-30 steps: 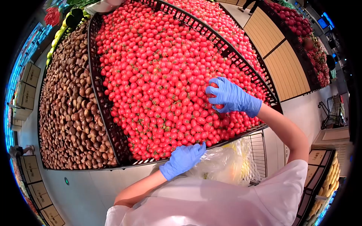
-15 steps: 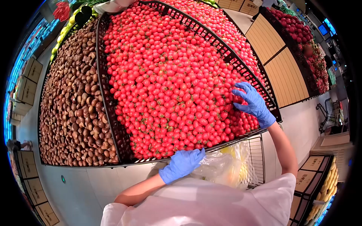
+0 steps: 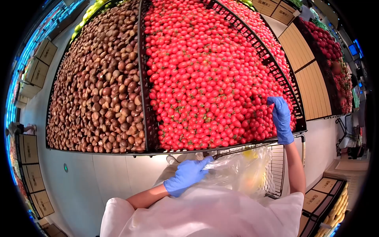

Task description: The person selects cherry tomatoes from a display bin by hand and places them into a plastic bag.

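Bag (image 3: 237,173) contents blurred, indistinct

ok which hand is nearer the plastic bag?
Left. The left hand grips the plastic bag at its edge; the right hand is up on the tomatoes, apart from it.

Pale tiled shop floor (image 3: 98,173); brown cardboard boxes (image 3: 37,73) stacked at left; slatted wooden display panels (image 3: 312,91) at right.
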A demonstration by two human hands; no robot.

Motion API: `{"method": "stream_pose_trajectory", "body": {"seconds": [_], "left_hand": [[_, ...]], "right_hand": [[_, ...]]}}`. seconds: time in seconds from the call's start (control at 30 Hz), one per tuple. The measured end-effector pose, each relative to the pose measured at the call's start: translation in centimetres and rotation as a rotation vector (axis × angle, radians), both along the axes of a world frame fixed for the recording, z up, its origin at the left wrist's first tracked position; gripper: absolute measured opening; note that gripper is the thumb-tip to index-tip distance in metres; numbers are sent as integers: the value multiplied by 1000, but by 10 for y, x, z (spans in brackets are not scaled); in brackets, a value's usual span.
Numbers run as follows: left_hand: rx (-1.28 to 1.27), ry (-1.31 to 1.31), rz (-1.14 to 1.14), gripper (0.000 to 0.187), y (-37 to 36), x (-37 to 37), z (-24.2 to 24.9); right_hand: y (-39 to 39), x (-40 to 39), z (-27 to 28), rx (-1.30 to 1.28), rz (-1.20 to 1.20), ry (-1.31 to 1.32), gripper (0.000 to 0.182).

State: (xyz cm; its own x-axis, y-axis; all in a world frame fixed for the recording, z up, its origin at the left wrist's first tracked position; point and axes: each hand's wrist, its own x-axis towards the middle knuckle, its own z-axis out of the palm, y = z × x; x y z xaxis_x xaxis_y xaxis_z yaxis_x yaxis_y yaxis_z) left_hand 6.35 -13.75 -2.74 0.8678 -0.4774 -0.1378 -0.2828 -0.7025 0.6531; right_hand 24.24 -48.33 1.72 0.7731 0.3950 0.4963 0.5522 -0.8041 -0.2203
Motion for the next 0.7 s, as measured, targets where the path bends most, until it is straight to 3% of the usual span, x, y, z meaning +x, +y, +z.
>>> {"method": "stream_pose_trajectory", "body": {"seconds": [0.07, 0.17, 0.27, 0.4, 0.53, 0.6, 0.7], "left_hand": [[-67, 65, 59, 37, 20, -12, -8], [-91, 266, 318, 36, 42, -28, -12], [-278, 257, 422, 39, 65, -46, -23], [-318, 287, 443, 40, 86, -59, -34], [-451, 378, 556, 37, 98, -74, -32], [-691, 587, 602, 32, 107, -76, -20], [-775, 702, 584, 30, 123, -77, 5]], "right_hand": [[26, -4, 8, -38, 10, -43, 30], [68, -9, 9, -69, 37, -80, 27], [109, -7, 8, -121, 113, -60, 29], [158, -18, 13, -206, 148, -26, 28], [225, -66, 87, -210, 307, -188, 26], [245, -94, 126, -342, 342, -238, 14], [250, -137, 187, -425, 418, -166, 26]]}}
